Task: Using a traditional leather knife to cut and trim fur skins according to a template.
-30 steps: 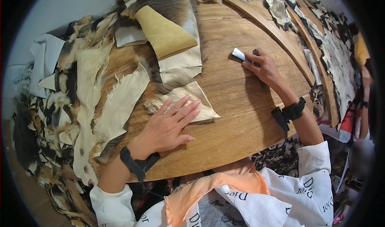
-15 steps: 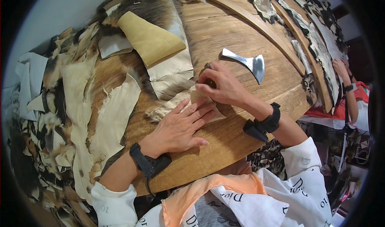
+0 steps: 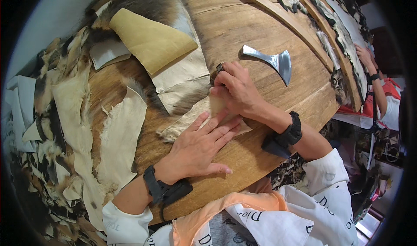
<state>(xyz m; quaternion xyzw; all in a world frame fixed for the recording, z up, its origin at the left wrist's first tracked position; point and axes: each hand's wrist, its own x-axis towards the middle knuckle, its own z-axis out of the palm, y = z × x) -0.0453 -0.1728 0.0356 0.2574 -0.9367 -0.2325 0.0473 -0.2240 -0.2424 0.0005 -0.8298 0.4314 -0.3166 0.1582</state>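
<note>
A small pale scrap of hide with a furry edge (image 3: pixel 182 126) lies on the round wooden table (image 3: pixel 260 24). My left hand (image 3: pixel 197 148) rests flat on it with the fingers spread, pressing it down. My right hand (image 3: pixel 236 92) sits at the scrap's far end, fingers curled around a small dark tool (image 3: pixel 219 67) that is mostly hidden. A shiny axe-shaped metal blade (image 3: pixel 271 61) lies loose on the wood just right of my right hand, untouched. Both wrists wear black bands.
A tan leather piece (image 3: pixel 147 39) lies on a larger pelt (image 3: pixel 182 79) beyond the scrap. Heaps of fur and hide offcuts (image 3: pixel 74 115) cover the table's left side. Another person's hand (image 3: pixel 365 55) works on pelts at the far right.
My right hand left the metal blade lying on the table and came left to the hide scrap, where it now grips a small dark tool. My left hand stayed flat on the scrap.
</note>
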